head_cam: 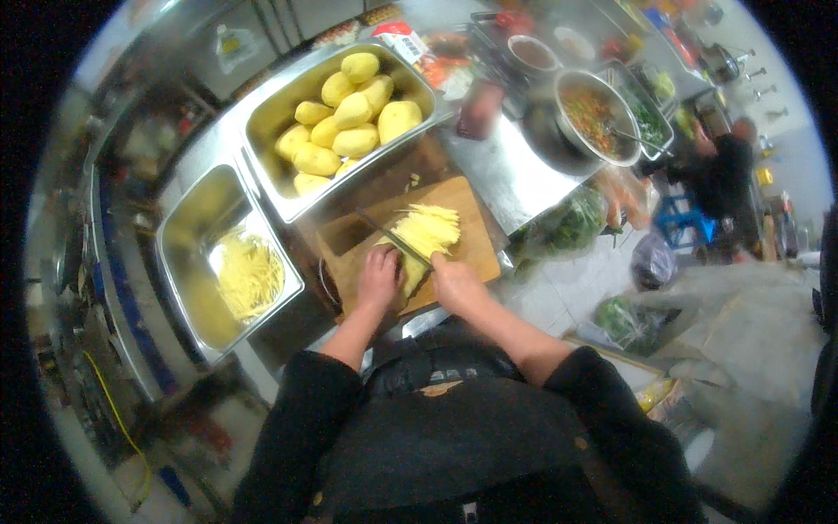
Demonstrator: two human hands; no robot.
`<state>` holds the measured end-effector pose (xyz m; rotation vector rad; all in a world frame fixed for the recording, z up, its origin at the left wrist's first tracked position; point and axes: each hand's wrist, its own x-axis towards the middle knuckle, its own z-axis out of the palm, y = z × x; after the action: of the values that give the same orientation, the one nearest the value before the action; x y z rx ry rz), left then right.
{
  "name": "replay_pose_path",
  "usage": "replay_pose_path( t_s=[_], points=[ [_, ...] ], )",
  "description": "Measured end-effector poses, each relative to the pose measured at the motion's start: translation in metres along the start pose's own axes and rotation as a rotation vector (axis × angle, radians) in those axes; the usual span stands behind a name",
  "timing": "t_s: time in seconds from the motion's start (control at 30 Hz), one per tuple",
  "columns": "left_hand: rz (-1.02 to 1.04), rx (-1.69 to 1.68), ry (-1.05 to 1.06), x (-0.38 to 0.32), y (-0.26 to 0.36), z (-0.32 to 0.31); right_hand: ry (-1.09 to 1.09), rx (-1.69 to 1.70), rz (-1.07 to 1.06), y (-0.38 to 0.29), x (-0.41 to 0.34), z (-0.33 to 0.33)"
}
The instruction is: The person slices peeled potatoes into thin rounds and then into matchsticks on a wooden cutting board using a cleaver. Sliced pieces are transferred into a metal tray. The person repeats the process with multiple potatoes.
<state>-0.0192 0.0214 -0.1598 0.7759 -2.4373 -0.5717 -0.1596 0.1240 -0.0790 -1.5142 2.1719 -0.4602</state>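
Observation:
My right hand (456,281) grips the handle of a kitchen knife (407,247), whose blade slants across the cutting board (482,223). Beyond the blade lies a fanned pile of fine potato shreds (429,227). On the near side, sliced potato (414,275) lies against the blade. My left hand (380,272) rests on the left part of this potato, its bent fingertips close to the knife. Whether the blade touches the board is hidden.
A steel pan (288,208) of peeled potatoes stands behind the board. To the left, another steel pan (186,308) holds potato shreds (249,275). A steel bowl (634,154) of chopped vegetables with a ladle sits at back right. A person (720,167) is at far right, near a blue stool (684,219).

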Motion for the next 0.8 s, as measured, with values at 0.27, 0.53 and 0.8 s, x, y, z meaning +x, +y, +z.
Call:
replay_pose_path(
  t_s=[0.27,0.53,0.8],
  points=[
    [-0.01,-0.017,-0.001,0.001,0.003,-0.002,0.03,-0.054,-0.013,0.002,0.001,-0.001],
    [0.013,-0.035,-0.003,0.003,0.004,-0.007,0.042,0.037,-0.036,0.005,0.005,-0.002],
    [-0.01,-0.079,0.015,0.002,0.004,-0.006,-0.018,-0.06,-0.076,-0.026,0.002,-0.039]
  ],
)
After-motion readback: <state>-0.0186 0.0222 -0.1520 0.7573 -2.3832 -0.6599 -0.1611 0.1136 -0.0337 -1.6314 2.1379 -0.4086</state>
